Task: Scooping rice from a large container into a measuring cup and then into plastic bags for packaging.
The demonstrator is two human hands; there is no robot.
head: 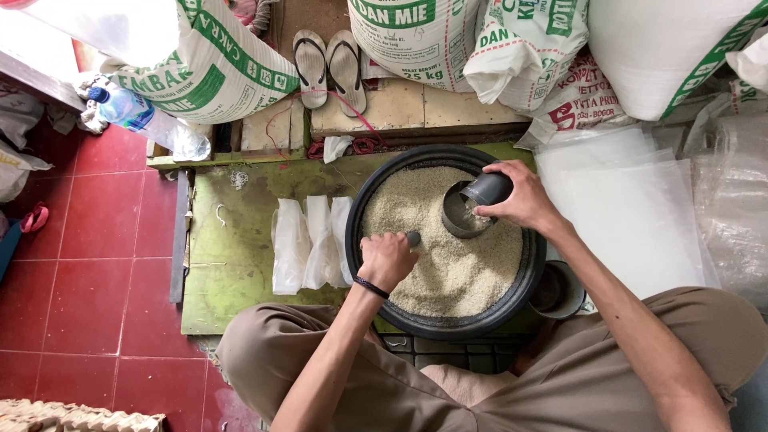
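Note:
A wide black basin (524, 272) full of pale rice grains (448, 264) sits on a low green board (240, 264) in front of me. My right hand (520, 196) grips a grey metal cup (472, 204) tipped into the rice at the basin's far side, partly filled. My left hand (387, 258) is closed over the rice near the basin's left rim, with a small dark object (414, 238) showing at its fingertips. What that object is I cannot tell.
Three filled clear plastic bags (312, 240) lie left of the basin. Flat plastic sheets (632, 208) lie at right. Large white sacks (416, 36) and a pair of sandals (330, 68) are behind. A water bottle (148, 120) lies at the far left. Red floor tiles (88, 280) lie at left.

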